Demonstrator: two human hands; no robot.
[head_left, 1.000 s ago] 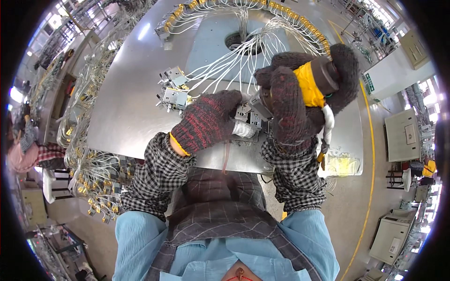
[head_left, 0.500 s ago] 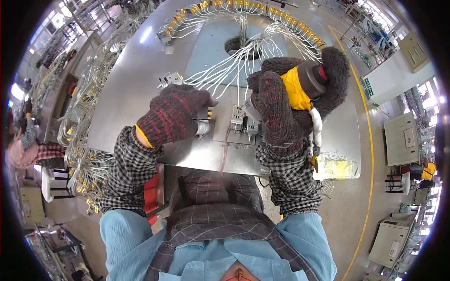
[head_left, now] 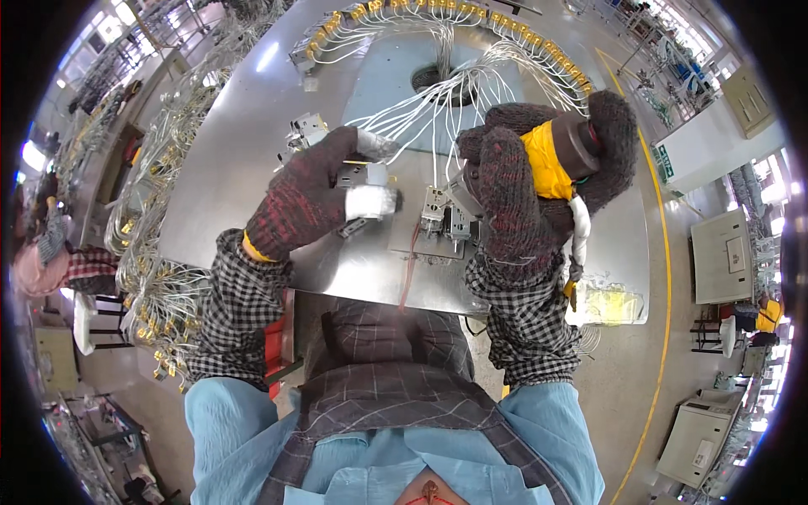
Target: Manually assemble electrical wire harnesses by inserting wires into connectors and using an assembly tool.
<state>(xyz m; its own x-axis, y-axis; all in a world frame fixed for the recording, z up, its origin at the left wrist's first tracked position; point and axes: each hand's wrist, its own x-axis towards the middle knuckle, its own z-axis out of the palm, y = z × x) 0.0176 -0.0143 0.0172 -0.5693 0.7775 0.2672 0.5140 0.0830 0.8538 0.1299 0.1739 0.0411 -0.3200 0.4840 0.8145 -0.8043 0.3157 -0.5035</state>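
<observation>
My left hand [head_left: 307, 198], in a dark knitted glove with white tape on thumb and fingertip, has a small grey metal block [head_left: 362, 175] between thumb and finger. Another dark metal piece shows partly below the thumb. My right hand [head_left: 513, 194], gloved too, is wrapped around a dark cylindrical power screwdriver [head_left: 576, 147] with yellow tape and a white-wrapped cord [head_left: 581, 225]. The screwdriver's front end points left, next to a metal fixture [head_left: 444, 217] on a flat plate. White wires [head_left: 433, 126] run from the table's middle toward the fixture and my left hand.
Several brass-tipped wire ends [head_left: 454, 10] fan along the far edge of the metal table [head_left: 210, 194]. More metal blocks [head_left: 307, 128] lie beyond my left hand. A clear yellowish box [head_left: 610, 305] sits at the right corner. Wire bundles [head_left: 147, 295] hang at left; another person [head_left: 71, 273] works there.
My left hand has spread its thumb and finger around the metal block, which now shows more fully, farther from me. My right hand and the screwdriver have hardly shifted.
</observation>
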